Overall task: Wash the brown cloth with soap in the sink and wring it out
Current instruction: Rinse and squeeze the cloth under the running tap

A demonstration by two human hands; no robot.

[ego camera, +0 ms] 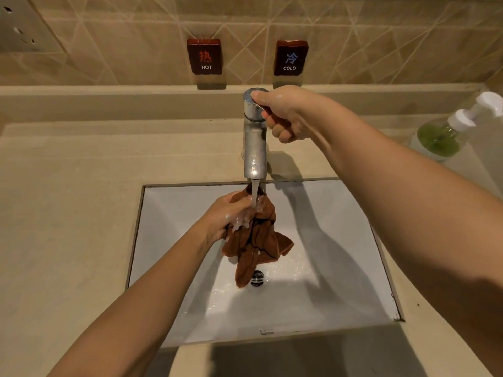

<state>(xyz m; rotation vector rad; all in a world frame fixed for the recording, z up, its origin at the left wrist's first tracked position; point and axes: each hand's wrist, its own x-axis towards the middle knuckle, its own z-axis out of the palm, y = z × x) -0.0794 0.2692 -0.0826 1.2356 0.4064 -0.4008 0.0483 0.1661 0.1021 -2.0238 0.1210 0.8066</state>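
Head view showed the counter [68,213] framing a white sink [340,268], whose right wall lay bare. The tap [254,148] ran onto the cloth [258,243], which hung mid-basin with its tail by the drain [257,278]. The left hand [223,216] gripped the cloth's top; the right hand [283,115] curled round the tap's head.

Warm yellowish indoor light, moderately dim, from overhead. Broad soft-edged shadows across white sink [340,295] basin; dark patch over counter [68,213] front edge at bottom. Faucet [254,148] shadow thrown rightward. Small glare spots on chrome spout and drain [257,278]. Centre fairly sharp. Soap bottle [446,131] at right edge soft, stretched; ledge lines bowed by wide lens.
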